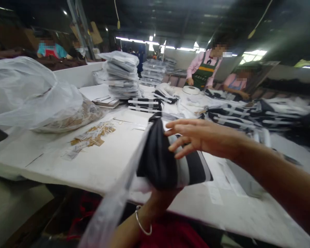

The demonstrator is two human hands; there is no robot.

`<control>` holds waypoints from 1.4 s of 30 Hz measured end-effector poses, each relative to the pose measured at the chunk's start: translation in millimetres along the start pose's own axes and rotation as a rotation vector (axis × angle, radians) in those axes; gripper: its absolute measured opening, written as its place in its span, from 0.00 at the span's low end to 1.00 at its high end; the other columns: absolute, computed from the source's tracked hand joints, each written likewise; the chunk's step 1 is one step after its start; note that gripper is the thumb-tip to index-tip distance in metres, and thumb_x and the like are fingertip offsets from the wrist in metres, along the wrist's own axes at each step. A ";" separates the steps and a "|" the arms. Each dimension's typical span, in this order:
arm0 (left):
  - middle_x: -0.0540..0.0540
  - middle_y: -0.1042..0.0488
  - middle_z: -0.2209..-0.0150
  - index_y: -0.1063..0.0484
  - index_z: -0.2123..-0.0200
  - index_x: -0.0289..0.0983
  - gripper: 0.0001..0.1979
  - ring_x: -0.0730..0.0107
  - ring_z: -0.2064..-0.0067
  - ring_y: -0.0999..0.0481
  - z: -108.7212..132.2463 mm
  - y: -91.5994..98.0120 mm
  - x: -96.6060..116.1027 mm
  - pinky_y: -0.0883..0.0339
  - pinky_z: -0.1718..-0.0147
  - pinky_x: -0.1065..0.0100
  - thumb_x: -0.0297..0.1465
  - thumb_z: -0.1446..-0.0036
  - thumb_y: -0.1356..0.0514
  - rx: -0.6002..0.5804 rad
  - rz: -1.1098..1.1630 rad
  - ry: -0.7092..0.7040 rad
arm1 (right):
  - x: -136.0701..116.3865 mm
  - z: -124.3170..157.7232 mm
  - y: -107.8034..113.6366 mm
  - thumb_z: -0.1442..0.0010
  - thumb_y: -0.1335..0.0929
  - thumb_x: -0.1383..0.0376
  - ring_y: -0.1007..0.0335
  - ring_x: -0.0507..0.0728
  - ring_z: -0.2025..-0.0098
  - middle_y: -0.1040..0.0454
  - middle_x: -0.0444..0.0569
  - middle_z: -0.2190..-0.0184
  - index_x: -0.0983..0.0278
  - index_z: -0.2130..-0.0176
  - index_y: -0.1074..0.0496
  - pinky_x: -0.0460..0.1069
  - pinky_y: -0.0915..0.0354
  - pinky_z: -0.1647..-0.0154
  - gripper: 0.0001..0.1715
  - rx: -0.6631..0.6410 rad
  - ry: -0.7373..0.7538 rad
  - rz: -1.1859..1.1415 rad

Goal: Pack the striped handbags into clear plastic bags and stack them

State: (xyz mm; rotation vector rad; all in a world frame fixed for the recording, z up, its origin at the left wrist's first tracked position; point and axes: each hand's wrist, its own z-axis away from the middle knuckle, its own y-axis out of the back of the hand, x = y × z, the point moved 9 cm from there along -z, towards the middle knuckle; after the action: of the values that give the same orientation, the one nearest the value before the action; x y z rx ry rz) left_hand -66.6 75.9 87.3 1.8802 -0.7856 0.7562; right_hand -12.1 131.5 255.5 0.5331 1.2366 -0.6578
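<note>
A black fabric bundle with grey and white bands (157,155), perhaps a folded bag or garment, is tilted up at the front of the table. My left hand (166,196), below a bracelet-wearing wrist, holds it from underneath; its fingers are hidden behind the fabric. Over the bundle's right side my right hand (201,137) reaches in with fingers apart and stretched out, at or just above the surface; contact is unclear. A blurred strip of clear plastic (113,199) runs from the bundle down past my left forearm.
Cardboard tags (93,136) lie loose on the white table (113,165). A large clear plastic bag (36,96) bulges at left. Stacks of plastic-wrapped packets (122,75) and striped black bundles (144,104) stand behind. More bundles (232,113) fill the right. Co-workers (204,70) are beyond.
</note>
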 end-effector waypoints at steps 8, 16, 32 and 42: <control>0.35 0.24 0.50 0.28 0.48 0.36 0.31 0.50 0.49 0.23 99.0 -37.4 -68.9 0.25 0.55 0.55 0.48 0.51 0.32 -0.552 0.900 0.662 | 88.6 3.5 59.3 0.43 0.29 0.54 0.25 0.54 0.62 0.21 0.50 0.62 0.65 0.54 0.24 0.49 0.28 0.60 0.21 0.105 -0.079 0.384; 0.44 0.22 0.52 0.25 0.52 0.43 0.15 0.58 0.47 0.25 4.6 85.0 -60.9 0.33 0.45 0.56 0.41 0.38 0.43 -0.229 -0.004 -0.149 | 214.9 61.2 208.8 0.44 0.34 0.66 0.25 0.61 0.52 0.22 0.56 0.53 0.65 0.50 0.25 0.55 0.30 0.51 0.21 0.603 -0.209 0.808; 0.41 0.32 0.39 0.30 0.44 0.40 0.22 0.57 0.38 0.33 -40.4 51.7 -102.4 0.38 0.39 0.51 0.42 0.34 0.49 -0.343 -0.454 -0.157 | 239.0 -8.2 160.7 0.42 0.35 0.64 0.39 0.63 0.37 0.29 0.58 0.43 0.68 0.41 0.35 0.61 0.57 0.32 0.29 0.343 0.068 1.420; 0.41 0.32 0.40 0.30 0.43 0.42 0.23 0.54 0.42 0.30 -13.6 57.6 -95.6 0.33 0.44 0.49 0.44 0.37 0.47 -0.402 -0.501 -0.134 | 242.5 0.6 171.4 0.38 0.36 0.59 0.24 0.69 0.57 0.22 0.63 0.60 0.68 0.48 0.31 0.57 0.34 0.60 0.22 0.344 -0.406 1.335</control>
State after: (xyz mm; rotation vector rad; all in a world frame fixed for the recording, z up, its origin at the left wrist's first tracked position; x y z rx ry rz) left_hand -171.6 86.8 48.6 1.6653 -0.4685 0.1438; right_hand 156.0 211.6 24.2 1.2568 0.1966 0.1908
